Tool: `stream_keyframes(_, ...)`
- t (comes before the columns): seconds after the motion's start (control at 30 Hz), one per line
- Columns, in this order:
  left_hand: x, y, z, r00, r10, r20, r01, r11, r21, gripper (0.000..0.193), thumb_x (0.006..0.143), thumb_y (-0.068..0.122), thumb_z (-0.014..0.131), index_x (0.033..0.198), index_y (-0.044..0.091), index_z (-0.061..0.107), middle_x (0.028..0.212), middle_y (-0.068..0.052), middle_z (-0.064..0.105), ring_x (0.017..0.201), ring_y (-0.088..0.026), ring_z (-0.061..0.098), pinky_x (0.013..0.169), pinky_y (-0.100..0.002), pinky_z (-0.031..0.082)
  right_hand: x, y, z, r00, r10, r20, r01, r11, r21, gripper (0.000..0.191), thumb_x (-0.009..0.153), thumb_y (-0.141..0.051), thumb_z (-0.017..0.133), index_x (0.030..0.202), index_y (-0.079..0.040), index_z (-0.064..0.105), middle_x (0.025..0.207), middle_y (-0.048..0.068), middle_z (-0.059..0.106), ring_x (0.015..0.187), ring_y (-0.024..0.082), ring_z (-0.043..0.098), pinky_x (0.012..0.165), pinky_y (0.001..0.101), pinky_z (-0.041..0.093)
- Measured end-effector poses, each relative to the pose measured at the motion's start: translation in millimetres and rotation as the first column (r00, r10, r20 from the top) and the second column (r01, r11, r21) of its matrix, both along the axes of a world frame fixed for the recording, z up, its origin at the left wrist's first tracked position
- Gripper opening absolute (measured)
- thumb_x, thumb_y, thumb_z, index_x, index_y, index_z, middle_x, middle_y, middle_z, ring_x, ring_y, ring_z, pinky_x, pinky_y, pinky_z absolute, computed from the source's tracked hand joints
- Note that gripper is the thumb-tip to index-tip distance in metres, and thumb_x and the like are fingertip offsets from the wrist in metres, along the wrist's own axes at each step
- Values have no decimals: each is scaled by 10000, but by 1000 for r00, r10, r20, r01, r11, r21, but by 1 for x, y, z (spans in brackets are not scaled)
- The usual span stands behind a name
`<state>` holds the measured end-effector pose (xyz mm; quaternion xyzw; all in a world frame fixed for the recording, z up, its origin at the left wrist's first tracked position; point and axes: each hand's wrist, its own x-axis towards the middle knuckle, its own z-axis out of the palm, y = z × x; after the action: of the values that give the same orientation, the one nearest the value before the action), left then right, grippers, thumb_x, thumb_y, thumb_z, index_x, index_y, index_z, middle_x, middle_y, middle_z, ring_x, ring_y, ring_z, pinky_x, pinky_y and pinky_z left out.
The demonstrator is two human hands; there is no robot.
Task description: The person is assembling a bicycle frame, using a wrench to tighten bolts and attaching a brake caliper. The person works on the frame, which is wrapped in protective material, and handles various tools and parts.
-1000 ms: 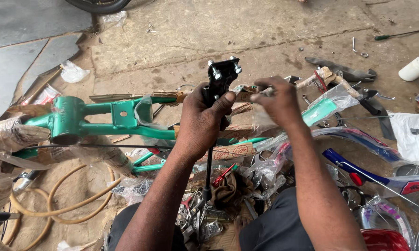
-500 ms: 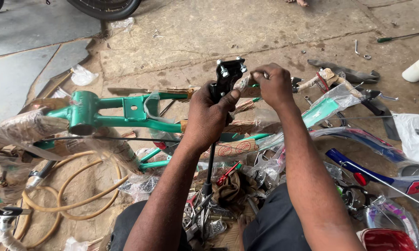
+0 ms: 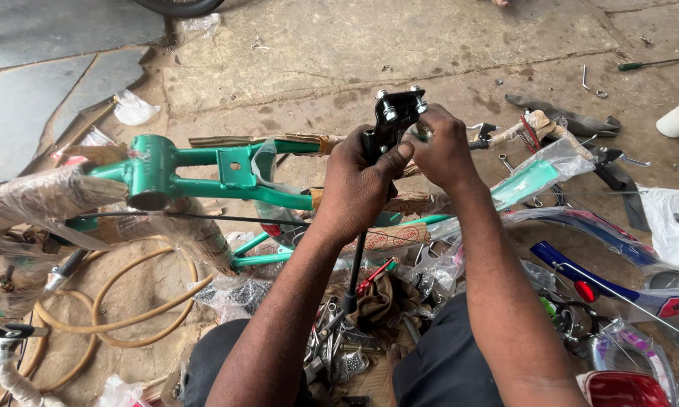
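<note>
My left hand (image 3: 358, 177) grips a black metal bicycle bracket (image 3: 390, 117) with silver bolts, held upright on a thin black rod that runs down toward my lap. Against the bracket's right side, my right hand (image 3: 443, 151) pinches a small silver fitting with its fingers. Just behind both hands a green bicycle frame (image 3: 203, 169), partly wrapped in brown paper and clear plastic, lies on the ground.
Loose tools and small metal parts (image 3: 339, 354) lie between my knees. A blue mudguard (image 3: 603, 283) and wrapped parts sit at the right, a tan hose (image 3: 121, 301) at the left, a green-handled screwdriver (image 3: 656, 63) and a white bottle (image 3: 678, 118) far right.
The view has shifted, so the green frame and the hands sit further right and lower in the picture. Both hands keep their hold on the bracket, with the right fingers working at its side.
</note>
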<state>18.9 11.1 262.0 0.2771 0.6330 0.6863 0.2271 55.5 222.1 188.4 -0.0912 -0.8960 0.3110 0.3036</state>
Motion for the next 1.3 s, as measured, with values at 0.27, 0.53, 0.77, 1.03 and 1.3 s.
stream_keyframes(0.27,5,1,2,1000,11,-20,-10,999,54,292,906,274,752,1009,23,643,717,14,621,570,-50,580,492,-249,504,9,-28,10,964,-227,-139,255,938,237,178,833,-34,775,941,50,661,963,197,656,865,345,677,735,452,533)
stream_keyframes(0.53,8,-2,2,999,-16,-51,16,1000,11,307,922,278,752,1019,5,651,703,9,611,588,-54,565,505,-253,488,27,-32,3,975,-219,17,212,957,198,127,837,-86,736,921,8,722,900,179,711,823,334,692,739,451,543)
stream_keyframes(0.77,8,-7,5,996,-20,-83,18,1000,-26,333,919,306,749,1025,3,659,701,5,626,592,-54,581,511,-257,502,26,-25,3,998,-63,-29,65,994,85,86,846,-57,673,892,1,717,864,159,710,805,287,704,720,404,549)
stream_keyframes(1.03,5,-7,6,998,-24,-57,21,998,-52,324,916,310,739,1015,17,643,706,-1,635,576,-67,593,494,-264,514,17,-21,-1,973,-230,-16,231,971,68,135,923,-145,691,939,-11,696,908,164,698,831,279,704,730,422,565)
stream_keyframes(1.3,2,-4,1,995,-27,-92,24,999,-27,313,928,300,745,1016,14,654,727,-14,643,604,-67,596,522,-263,515,-10,-13,9,947,-217,238,171,965,198,299,784,-219,755,983,-12,673,940,159,685,884,345,695,777,474,555)
